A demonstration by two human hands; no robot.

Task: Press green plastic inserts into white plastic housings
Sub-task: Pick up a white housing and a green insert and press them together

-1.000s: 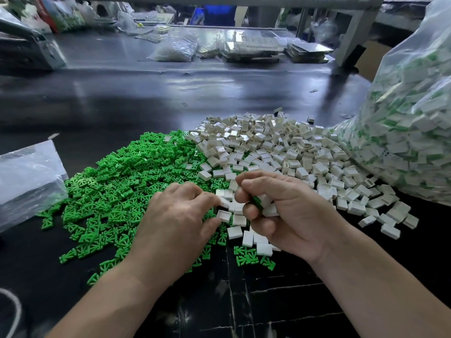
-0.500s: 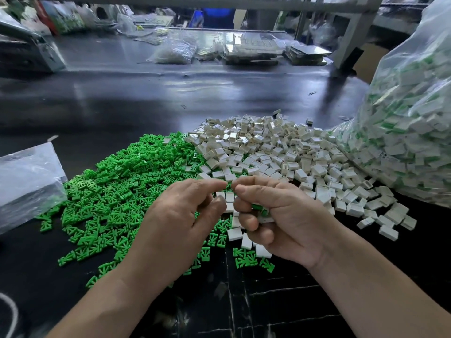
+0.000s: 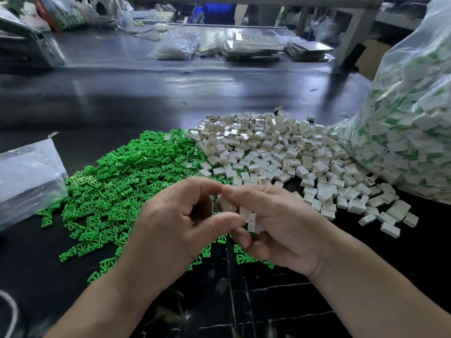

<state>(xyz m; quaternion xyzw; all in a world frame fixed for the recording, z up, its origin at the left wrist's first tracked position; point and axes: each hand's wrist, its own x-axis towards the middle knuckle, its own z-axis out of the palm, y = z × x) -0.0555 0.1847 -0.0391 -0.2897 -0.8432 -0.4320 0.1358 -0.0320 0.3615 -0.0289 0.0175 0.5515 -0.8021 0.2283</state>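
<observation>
Higher than before: right hand (image 3: 280,225) gripped white housings (image 3: 251,219); left hand (image 3: 170,228) curled, hold unclear; green insert now hidden.

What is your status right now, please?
Left hand and right hand pinch one white housing. Right also cups spare housings. No insert visible in grip. Nothing blocking.

On the black worktop (image 3: 146,98) the heap of green plastic inserts (image 3: 117,181) lies left, the heap of white plastic housings (image 3: 280,152) touching its right side, the clear plastic bag of assembled pieces (image 3: 410,118) farther right. Before both heaps my left hand (image 3: 175,230) and right hand (image 3: 285,230) meet around loose white housings (image 3: 251,219).
</observation>
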